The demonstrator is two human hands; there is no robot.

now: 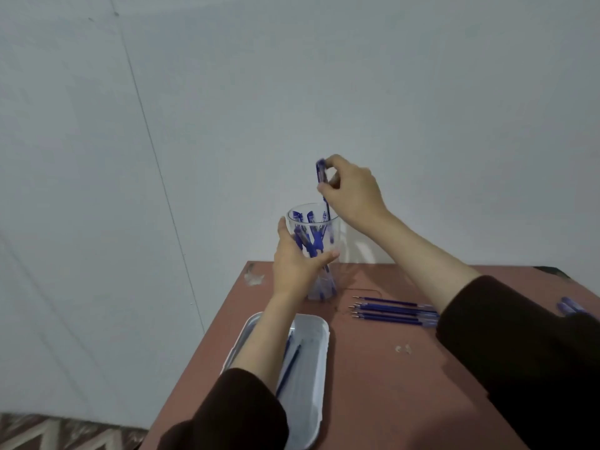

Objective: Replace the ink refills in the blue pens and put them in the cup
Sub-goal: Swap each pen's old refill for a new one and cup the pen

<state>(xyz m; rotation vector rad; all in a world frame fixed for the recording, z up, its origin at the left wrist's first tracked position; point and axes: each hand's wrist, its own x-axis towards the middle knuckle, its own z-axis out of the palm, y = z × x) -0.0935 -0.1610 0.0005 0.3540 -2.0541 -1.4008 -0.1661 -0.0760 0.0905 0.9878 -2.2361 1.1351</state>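
Note:
A clear plastic cup (331, 227) with several blue pens inside stands near the table's far edge. My left hand (293, 261) grips the cup around its middle. Above the cup's rim, my right hand (352, 188) pinches a blue pen (321, 172) by its cap end; the pen points down, its tip just inside the cup's mouth. Several blue ink refills (394, 310) lie side by side on the table to the right of the cup. More blue pens (571, 308) lie at the right edge, partly hidden by my right sleeve.
A metal tray (316, 378) sits on the reddish-brown table (383, 384) at the front left, with a couple of dark refills (289, 367) in it, partly under my left forearm. A grey wall rises behind the table. Small white scraps (404, 349) lie mid-table.

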